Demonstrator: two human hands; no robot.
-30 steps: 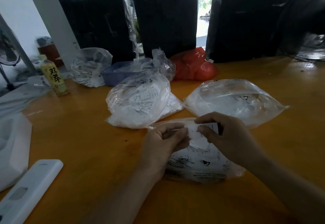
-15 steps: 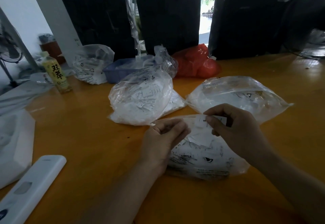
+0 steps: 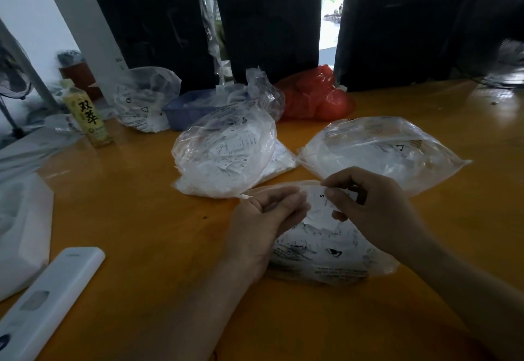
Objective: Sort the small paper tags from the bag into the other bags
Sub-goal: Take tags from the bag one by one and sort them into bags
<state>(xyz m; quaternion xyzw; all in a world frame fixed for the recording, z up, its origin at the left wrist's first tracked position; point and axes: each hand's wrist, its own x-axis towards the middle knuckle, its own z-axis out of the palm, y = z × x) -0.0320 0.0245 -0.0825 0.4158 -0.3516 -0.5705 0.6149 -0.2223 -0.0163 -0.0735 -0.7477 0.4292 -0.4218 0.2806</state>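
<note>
Source bag [image 3: 326, 250]: clear plastic, laid on the counter [image 3: 136, 218] nearest the person; taken as landmark.
Tag [image 3: 321, 200]: small white paper, marked "S", held above the source bag's mouth.
Right hand [image 3: 371, 207]: fingers curled, the tag pinched at its right edge.
Left hand [image 3: 266, 218]: fingers curled at the bag's left rim; apparently the rim is gripped, though the contact is hidden.
Change: the tag has been lifted higher out of the mouth than half a second ago, so its size letter can now be read.
Full bag [image 3: 224, 156]: behind-left of the source bag, showing "XS" tags.
Flatter bag [image 3: 382, 150]: behind-right of the source bag.
Meaning: a destination is judged next.
</note>
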